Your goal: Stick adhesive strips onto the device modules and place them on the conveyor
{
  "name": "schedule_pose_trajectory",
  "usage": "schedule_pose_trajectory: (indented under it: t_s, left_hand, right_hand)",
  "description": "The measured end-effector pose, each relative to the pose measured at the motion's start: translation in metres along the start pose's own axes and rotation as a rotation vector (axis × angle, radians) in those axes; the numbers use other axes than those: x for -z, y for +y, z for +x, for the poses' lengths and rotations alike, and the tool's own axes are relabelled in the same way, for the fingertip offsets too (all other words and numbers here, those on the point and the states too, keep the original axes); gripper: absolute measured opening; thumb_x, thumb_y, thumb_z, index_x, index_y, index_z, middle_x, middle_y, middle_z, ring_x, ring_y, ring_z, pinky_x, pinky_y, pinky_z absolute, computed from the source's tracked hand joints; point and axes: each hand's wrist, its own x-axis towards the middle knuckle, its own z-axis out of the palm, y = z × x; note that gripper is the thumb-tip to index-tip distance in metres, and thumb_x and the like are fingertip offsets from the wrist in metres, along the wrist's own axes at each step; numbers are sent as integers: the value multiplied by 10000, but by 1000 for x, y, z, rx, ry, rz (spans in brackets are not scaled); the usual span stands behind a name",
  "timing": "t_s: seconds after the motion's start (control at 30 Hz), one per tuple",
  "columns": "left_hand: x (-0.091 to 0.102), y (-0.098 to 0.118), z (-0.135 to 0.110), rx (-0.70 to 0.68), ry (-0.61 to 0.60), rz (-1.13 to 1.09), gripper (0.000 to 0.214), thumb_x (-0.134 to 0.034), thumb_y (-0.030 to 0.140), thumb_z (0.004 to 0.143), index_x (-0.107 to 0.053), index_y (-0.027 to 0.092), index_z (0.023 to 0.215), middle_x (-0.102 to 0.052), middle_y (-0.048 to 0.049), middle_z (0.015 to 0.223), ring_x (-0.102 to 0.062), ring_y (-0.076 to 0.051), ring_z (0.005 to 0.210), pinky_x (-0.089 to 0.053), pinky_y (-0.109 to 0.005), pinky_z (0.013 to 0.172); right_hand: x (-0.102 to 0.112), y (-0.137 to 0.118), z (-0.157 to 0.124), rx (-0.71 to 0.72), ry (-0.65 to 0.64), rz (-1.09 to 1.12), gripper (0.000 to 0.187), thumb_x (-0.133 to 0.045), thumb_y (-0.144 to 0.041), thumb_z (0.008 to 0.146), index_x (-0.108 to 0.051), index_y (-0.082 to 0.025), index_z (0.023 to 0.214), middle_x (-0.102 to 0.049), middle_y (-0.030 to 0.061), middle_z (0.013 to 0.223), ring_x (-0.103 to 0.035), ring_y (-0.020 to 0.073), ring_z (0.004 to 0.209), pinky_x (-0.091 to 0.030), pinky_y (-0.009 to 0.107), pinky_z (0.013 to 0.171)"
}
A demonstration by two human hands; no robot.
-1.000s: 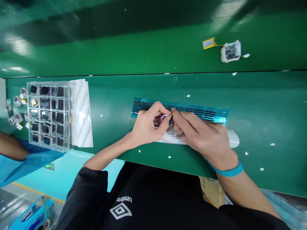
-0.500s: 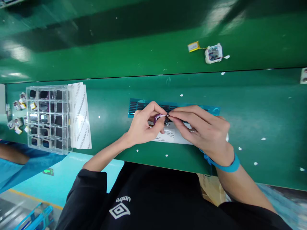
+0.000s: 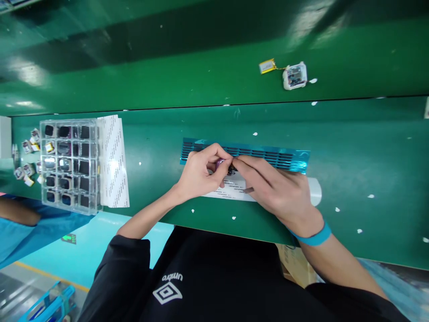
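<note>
— Since 0.5 s ago, right hand [image 3: 278,192] fingers lowered; both hands pinch the small purple part [image 3: 220,163] just before the blue strip [image 3: 268,155].
— Left hand [image 3: 201,172] grips it too. Shirt [image 3: 201,277] reads "umbro".

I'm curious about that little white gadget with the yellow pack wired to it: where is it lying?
In the head view the white gadget lies on the far green belt, upper right, beyond the blue slotted strip, its yellow pack just left.

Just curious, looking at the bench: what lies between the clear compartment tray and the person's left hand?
In the head view, a white printed sheet leans against the clear compartment tray; from there to the left hand only bare green bench shows.
</note>
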Motion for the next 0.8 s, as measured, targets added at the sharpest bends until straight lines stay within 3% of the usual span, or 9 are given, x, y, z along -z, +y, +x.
schedule_pose_trajectory:
  t_s: [0.07,0.13,0.2,0.27,0.4,0.5,0.7,0.8]
  left_hand:
    - [0,1,0,-4,9,-48,113,-623,251,958,-576,189,878,-669,34,670,-674,-95,461,-453,-159,401]
    - [-1,2,0,-1,1,-113,117,-631,273,962,-577,189,900,-675,32,684,-685,-99,478,-469,-167,415]
    - [-2,4,1,5,-18,-153,119,-640,289,961,-589,185,933,-691,22,717,-697,-103,495,-487,-176,434]
    - [-3,5,0,3,-37,-158,122,-641,296,963,-596,183,962,-693,22,721,-701,-105,497,-497,-183,444]
    - [-4,2,-2,-8,-70,-146,138,-624,285,974,-551,199,1055,-709,30,726,-706,-119,498,-488,-186,432]
    - [-6,1,-5,-10,-92,-158,201,-632,298,983,-505,217,1116,-737,19,773,-715,-126,516,-503,-192,440]
    - [-12,15,-17,-162,-35,-28,254,-663,285,1008,-561,224,1233,-767,25,847,-736,-117,572,-587,-205,545]
    - [-9,22,-31,-272,-29,98,250,-663,262,1028,-641,224,1275,-812,-7,972,-722,-105,574,-590,-231,575]
  right_hand:
    - [-1,1,1,-109,26,145,399,-541,34,967,-691,-187,1263,-787,48,1171,-773,183,828,-590,300,598]
    - [0,2,3,-298,54,370,352,-582,-38,1000,-741,-280,1201,-797,1,1116,-781,199,885,-626,311,678]
    - [1,3,6,-475,59,539,215,-627,-156,1038,-780,-292,1104,-801,-12,936,-733,167,691,-592,298,597]
    - [1,4,9,-572,39,618,159,-636,-252,1058,-792,-267,1032,-768,-17,792,-600,122,518,-489,273,481]
    - [0,6,10,-605,-29,742,160,-684,-345,1036,-768,-226,971,-778,10,862,-477,96,488,-408,267,467]
    - [-1,5,8,-665,-50,804,181,-712,-385,1009,-748,-217,953,-742,6,784,-404,86,446,-341,262,427]
    - [10,-4,12,-672,-1,882,140,-683,-335,1007,-689,-210,943,-755,18,894,-478,81,441,-380,235,399]
    - [29,-10,12,-568,-71,783,110,-650,-313,1038,-699,-227,991,-729,-14,810,-511,93,448,-406,250,428]
